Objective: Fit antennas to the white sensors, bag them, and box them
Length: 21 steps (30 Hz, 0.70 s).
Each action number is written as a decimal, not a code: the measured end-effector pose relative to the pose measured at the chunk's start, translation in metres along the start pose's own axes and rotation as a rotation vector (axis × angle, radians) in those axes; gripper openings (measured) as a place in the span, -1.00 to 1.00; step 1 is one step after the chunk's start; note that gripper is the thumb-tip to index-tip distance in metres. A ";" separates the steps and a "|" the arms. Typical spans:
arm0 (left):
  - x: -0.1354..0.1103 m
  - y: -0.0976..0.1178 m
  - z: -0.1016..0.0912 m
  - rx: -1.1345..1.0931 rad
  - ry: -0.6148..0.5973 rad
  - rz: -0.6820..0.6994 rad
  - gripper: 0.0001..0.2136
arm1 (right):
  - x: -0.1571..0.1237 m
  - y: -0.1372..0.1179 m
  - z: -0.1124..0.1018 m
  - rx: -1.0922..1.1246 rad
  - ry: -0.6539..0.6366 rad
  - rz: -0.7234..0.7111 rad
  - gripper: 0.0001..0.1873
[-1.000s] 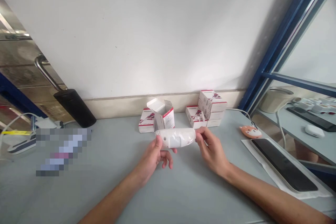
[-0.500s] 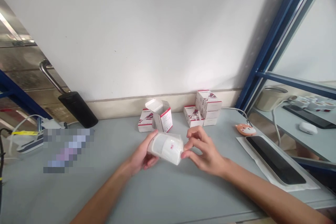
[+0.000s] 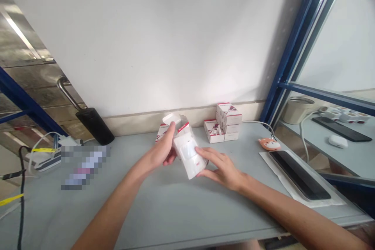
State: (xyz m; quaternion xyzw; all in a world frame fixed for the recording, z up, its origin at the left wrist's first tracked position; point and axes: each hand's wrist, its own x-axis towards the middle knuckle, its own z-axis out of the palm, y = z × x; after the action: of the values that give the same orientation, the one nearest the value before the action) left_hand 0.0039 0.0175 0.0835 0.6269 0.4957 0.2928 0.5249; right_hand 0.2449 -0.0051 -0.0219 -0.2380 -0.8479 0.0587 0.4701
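Observation:
A white motion detector (image 3: 190, 155) in a clear plastic bag is held tilted above the table, between both hands. My left hand (image 3: 161, 146) grips its upper left end, thumb pointing up and fingers curled behind. My right hand (image 3: 224, 167) holds the lower right side, thumb below and fingers along the edge. Right behind the detector stands an open white and red carton (image 3: 184, 125), its flaps raised and its lower part hidden. Another red and white carton (image 3: 161, 132) sits beside it, partly covered by my left hand.
Several detector cartons (image 3: 229, 114) are stacked by the wall. At right, a phone (image 3: 299, 175) lies on a white sheet near an orange animal-face case (image 3: 269, 144). A black cylinder (image 3: 95, 126), a power strip (image 3: 48, 161) and cables are at left. A mirror (image 3: 336, 66) stands at right.
The detector has swung from lying nearly level to a steeper slant, its upper end nearer the open carton. My right hand has gone from pinching the bag's end to holding the detector's side.

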 end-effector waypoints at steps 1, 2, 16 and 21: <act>-0.001 0.006 0.002 -0.050 -0.016 0.014 -0.28 | 0.000 0.001 0.000 -0.017 0.091 -0.025 -0.21; -0.002 0.008 0.005 -0.105 -0.005 0.032 -0.28 | 0.001 0.003 -0.001 -0.044 0.178 -0.043 -0.20; 0.067 -0.081 0.026 0.206 0.525 0.494 -0.48 | 0.005 0.015 -0.005 -0.227 0.404 0.006 -0.29; 0.039 -0.078 0.035 0.343 0.259 0.690 -0.63 | 0.009 0.012 -0.010 -0.344 0.390 0.008 -0.30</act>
State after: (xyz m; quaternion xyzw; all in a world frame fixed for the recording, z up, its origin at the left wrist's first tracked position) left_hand 0.0239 0.0374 -0.0060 0.7928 0.3601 0.4413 0.2167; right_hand 0.2533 0.0087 -0.0129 -0.3247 -0.7377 -0.1315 0.5772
